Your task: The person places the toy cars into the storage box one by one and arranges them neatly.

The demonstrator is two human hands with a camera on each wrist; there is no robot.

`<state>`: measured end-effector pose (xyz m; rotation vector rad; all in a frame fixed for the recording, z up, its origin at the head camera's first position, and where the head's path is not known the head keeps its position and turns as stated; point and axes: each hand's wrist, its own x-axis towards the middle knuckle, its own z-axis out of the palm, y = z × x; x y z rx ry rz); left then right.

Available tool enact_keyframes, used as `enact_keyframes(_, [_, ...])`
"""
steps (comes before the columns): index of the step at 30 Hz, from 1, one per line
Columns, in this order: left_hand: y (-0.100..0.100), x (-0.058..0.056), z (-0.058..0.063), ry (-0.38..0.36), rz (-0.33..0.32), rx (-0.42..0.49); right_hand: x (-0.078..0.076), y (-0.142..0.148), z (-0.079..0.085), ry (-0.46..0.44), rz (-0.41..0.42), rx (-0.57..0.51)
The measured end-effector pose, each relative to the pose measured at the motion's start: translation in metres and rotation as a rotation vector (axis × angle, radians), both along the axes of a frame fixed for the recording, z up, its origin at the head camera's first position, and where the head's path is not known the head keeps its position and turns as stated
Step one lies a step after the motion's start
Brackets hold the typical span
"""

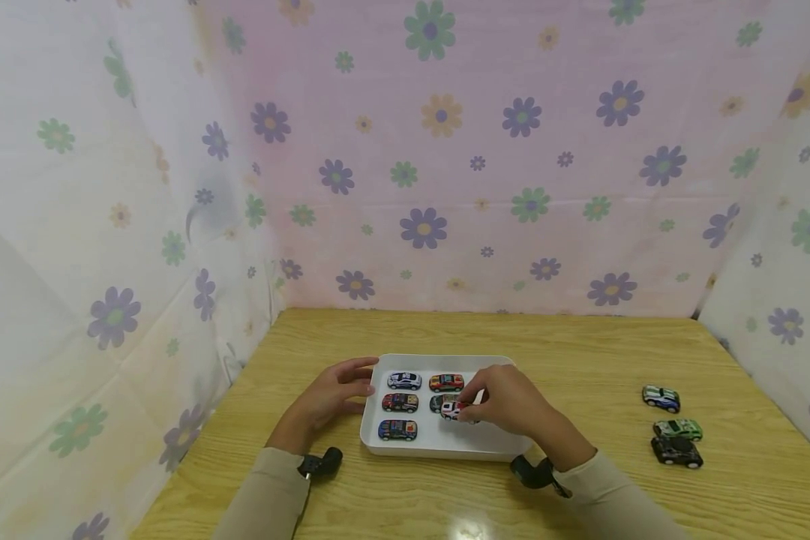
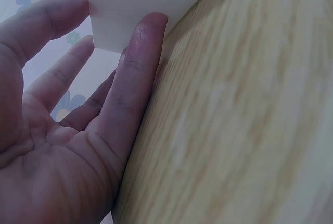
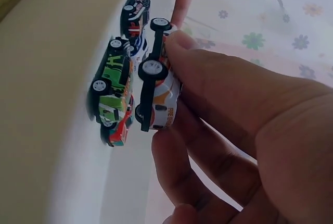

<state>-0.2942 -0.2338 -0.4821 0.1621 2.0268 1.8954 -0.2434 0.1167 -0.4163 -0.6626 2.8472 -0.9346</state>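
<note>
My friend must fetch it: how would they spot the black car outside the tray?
On the wooden table, look right of the white tray to a group of three. The black car sits at the near end, darker than the green car and striped car beyond it.

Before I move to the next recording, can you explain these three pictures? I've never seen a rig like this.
There is no robot: a person works with two bare hands. The wide picture comes from a camera on the head, looking forward and down; the other two come from wrist cameras. On the wooden table sits a white tray with toy cars inside; three more cars lie to its right. The left hand rests its fingers against the tray's side, and the right hand pinches a mostly white car over the tray.
</note>
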Motion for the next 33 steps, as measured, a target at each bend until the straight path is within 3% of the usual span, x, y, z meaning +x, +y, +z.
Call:
enact_keyframes(10, [0.0,0.001,0.0,-0.001,0.004,-0.004,-0.001,-0.007,-0.014,0.019,0.064,0.025])
enact_keyframes(33, [0.0,0.0,0.001,0.003,-0.002,-0.007,0.006,-0.017,-0.016,-0.043,0.054,0.006])
